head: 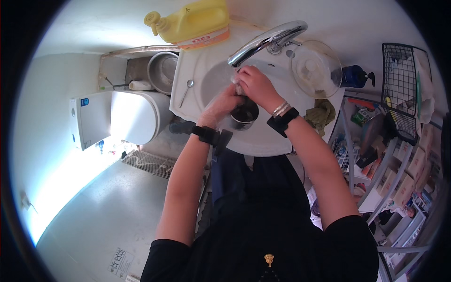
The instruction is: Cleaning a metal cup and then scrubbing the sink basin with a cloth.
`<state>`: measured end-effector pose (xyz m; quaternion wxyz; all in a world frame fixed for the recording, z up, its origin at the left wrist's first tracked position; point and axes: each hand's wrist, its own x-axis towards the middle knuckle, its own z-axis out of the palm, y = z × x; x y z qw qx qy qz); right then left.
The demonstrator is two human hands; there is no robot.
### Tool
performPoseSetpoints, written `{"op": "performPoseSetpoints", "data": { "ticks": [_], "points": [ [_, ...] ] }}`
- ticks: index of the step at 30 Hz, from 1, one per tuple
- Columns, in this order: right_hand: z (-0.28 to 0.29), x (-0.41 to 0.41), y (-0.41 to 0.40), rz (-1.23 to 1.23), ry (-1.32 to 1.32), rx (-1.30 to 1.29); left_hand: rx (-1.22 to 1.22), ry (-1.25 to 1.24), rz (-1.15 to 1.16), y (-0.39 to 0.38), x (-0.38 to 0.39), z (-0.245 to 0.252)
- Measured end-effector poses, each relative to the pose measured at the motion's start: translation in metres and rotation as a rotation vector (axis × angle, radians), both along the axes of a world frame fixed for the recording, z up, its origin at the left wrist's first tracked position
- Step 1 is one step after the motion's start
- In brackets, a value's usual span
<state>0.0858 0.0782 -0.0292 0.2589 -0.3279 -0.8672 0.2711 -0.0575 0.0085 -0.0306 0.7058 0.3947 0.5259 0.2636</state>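
My two hands meet over the white washbasin (267, 142), below the tip of the chrome tap (267, 40). My right hand (259, 84) has its fingers bent around a pale, crumpled, partly see-through thing (239, 89); its material is unclear. My left hand (223, 104) lies against it from the other side, with a thin clear layer, film or water, showing over its back. Its fingertips are hidden near the rim of a dark, shiny cup (245, 114) in the basin. Whether they grip the cup cannot be told.
A small metal spoon (186, 92) lies on the basin's left ledge. A yellow jug (197, 26) stands behind. To the right are a clear bowl (315, 65), a blue pump bottle (354, 76) and a green cloth (320, 115). A wire basket (398, 83) hangs beyond.
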Motion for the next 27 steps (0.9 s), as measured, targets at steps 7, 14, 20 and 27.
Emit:
{"op": "performPoseSetpoints", "data": {
  "ticks": [7, 14, 20, 27],
  "points": [
    [-0.003, 0.001, -0.01, 0.135, 0.04, -0.154, 0.044, 0.028, 0.22, -0.008, -0.016, -0.033],
    [-0.006, -0.003, -0.013, -0.092, 0.034, -0.09, 0.3, 0.373, 0.03, 0.006, -0.003, -0.016],
    [0.028, -0.014, -0.018, 0.044, -0.058, -0.113, 0.274, 0.298, 0.153, -0.012, -0.018, -0.047],
    [-0.011, -0.001, 0.002, -0.412, 0.238, -0.228, 0.171, 0.271, 0.09, -0.002, 0.011, 0.013]
  ]
}}
